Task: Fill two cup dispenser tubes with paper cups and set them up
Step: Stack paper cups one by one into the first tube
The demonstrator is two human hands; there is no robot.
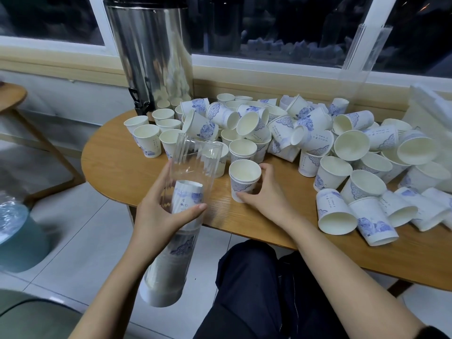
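While the clear dispenser tube is held in the left hand, its long axis is seen to run from a lower end near the lap, over the floor, up to an open mouth above the table edge. The tube is tilted, mouth pointed up and away toward the pile. Fingers and thumb are wrapped round its middle. A column of nested cups fills the lower part; the upper part is seen empty.

The right hand is curled round a short cup stack, thumb on the near side, fingers on the far side. The stack is stood upright on the table, mouth up, just right of the tube.

Surface: rounded wooden tabletop. Loose paper cups, white with blue print, are heaped across the middle and right, some upright, many tipped on their sides. A second clear tube is stood upright at the far right by the window. A steel urn is placed at the far left corner.

Room: white tiled floor; dark glass behind the white window frame.
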